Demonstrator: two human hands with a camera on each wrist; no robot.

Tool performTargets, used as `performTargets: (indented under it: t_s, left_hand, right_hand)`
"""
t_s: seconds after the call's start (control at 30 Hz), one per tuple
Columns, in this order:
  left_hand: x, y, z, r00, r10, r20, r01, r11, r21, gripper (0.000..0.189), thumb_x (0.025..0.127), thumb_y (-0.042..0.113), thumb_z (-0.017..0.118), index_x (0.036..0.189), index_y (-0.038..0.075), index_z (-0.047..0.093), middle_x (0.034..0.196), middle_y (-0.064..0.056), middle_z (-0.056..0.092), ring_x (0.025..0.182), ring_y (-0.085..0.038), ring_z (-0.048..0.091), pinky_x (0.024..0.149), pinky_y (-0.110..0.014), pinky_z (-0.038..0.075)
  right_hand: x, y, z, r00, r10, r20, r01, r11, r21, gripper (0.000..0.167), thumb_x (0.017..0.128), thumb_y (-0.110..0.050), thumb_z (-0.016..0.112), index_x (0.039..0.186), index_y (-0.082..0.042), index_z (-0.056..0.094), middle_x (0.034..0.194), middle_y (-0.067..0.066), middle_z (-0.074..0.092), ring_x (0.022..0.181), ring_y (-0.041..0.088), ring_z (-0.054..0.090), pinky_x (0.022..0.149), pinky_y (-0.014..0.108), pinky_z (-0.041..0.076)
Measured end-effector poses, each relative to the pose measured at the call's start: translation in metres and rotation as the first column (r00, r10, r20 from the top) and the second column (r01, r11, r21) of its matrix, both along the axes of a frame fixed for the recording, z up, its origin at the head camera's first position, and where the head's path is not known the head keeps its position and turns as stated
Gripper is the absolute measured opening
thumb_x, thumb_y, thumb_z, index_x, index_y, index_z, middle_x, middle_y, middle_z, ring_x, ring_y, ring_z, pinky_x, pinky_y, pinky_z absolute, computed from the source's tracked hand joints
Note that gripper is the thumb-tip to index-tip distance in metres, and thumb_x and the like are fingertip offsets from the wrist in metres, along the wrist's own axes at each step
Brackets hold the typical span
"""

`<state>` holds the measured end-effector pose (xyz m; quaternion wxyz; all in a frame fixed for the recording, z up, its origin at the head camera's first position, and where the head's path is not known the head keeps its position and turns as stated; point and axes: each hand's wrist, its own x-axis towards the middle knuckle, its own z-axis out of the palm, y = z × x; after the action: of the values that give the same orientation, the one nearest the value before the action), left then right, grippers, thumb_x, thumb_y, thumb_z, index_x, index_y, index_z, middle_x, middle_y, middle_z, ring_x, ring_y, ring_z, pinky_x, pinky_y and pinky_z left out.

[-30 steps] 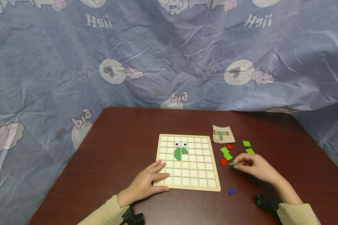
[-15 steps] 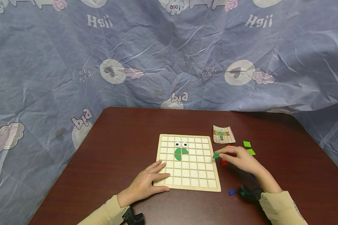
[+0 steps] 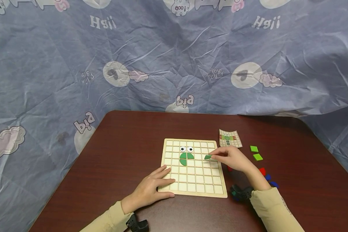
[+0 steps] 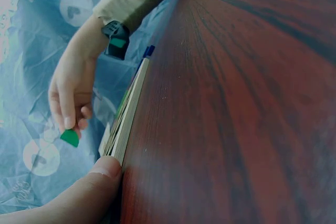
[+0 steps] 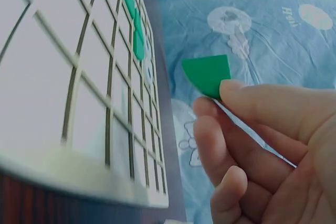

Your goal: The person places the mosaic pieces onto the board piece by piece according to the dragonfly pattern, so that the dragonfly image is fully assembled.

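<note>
A wooden grid board (image 3: 195, 188) with white squares lies on the table. On it sit two round eye pieces (image 3: 186, 149) and, just below them, several dark green quarter-circle pieces (image 3: 183, 156). My right hand (image 3: 231, 158) pinches another green quarter-circle tile (image 5: 209, 74) between thumb and fingers, held above the board's right part. In the right wrist view this tile is clear of the board surface. My left hand (image 3: 151, 184) rests on the board's lower left corner with fingers spread; its thumb (image 4: 105, 167) touches the board edge in the left wrist view.
A small pattern card (image 3: 230, 139) lies beyond the board's right corner. Light green squares (image 3: 256, 153), a red piece (image 3: 262, 171) and blue pieces (image 3: 274, 184) lie to the right, some partly behind my right arm. A printed blue cloth (image 3: 174, 58) hangs behind the table.
My right hand has lifted the green quarter-circle tile from among the loose pieces and carried it left over the board. My left hand has stayed in place.
</note>
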<state>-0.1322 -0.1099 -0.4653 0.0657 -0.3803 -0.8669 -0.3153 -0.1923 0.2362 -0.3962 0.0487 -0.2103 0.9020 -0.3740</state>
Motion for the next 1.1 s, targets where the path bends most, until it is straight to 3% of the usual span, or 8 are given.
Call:
performTargets:
  t_s: [0.27, 0.5, 0.77, 1.1]
  left_hand:
    - [0.000, 0.000, -0.001, 1.000, -0.003, -0.004, 0.003, 1.000, 0.002, 0.048, 0.082, 0.050, 0.067, 0.119, 0.020, 0.067, 0.141, -0.011, 0.045, 0.136, -0.027, 0.032, 0.102, -0.045, 0.038]
    - [0.000, 0.000, -0.001, 1.000, 0.000, -0.002, 0.000, 1.000, 0.000, 0.048, 0.082, 0.050, 0.067, 0.119, 0.020, 0.068, 0.140, -0.011, 0.046, 0.136, -0.027, 0.032, 0.103, -0.046, 0.037]
    - [-0.001, 0.000, -0.002, 1.000, 0.000, -0.012, 0.000, 1.000, -0.005, 0.048, 0.081, 0.051, 0.067, 0.118, 0.021, 0.068, 0.139, -0.011, 0.047, 0.135, -0.026, 0.033, 0.102, -0.046, 0.038]
    - [-0.002, 0.000, -0.001, 1.000, -0.003, -0.027, 0.003, 1.000, 0.002, 0.048, 0.081, 0.051, 0.068, 0.117, 0.019, 0.069, 0.138, -0.012, 0.048, 0.134, -0.027, 0.034, 0.103, -0.044, 0.038]
  right_hand:
    - [-0.003, -0.024, 0.006, 0.997, 0.014, 0.070, -0.009, 0.997, -0.071, 0.017, 0.088, -0.021, 0.067, 0.100, -0.011, 0.074, 0.091, 0.001, 0.069, 0.074, 0.016, 0.059, 0.060, 0.030, 0.047]
    - [-0.013, -0.038, -0.004, 0.997, 0.032, 0.069, -0.027, 0.997, -0.075, 0.014, 0.086, -0.020, 0.070, 0.094, -0.009, 0.073, 0.082, 0.000, 0.070, 0.073, 0.014, 0.063, 0.064, 0.032, 0.049]
    - [-0.014, -0.055, -0.011, 0.991, -0.013, 0.136, 0.022, 0.997, -0.069, 0.013, 0.085, -0.018, 0.070, 0.090, -0.007, 0.073, 0.078, -0.001, 0.069, 0.073, 0.015, 0.063, 0.064, 0.032, 0.049]
    - [-0.016, -0.065, -0.021, 0.985, -0.015, 0.172, 0.028, 0.997, -0.072, 0.013, 0.086, -0.018, 0.068, 0.091, -0.006, 0.072, 0.077, 0.002, 0.069, 0.070, 0.016, 0.063, 0.063, 0.031, 0.049]
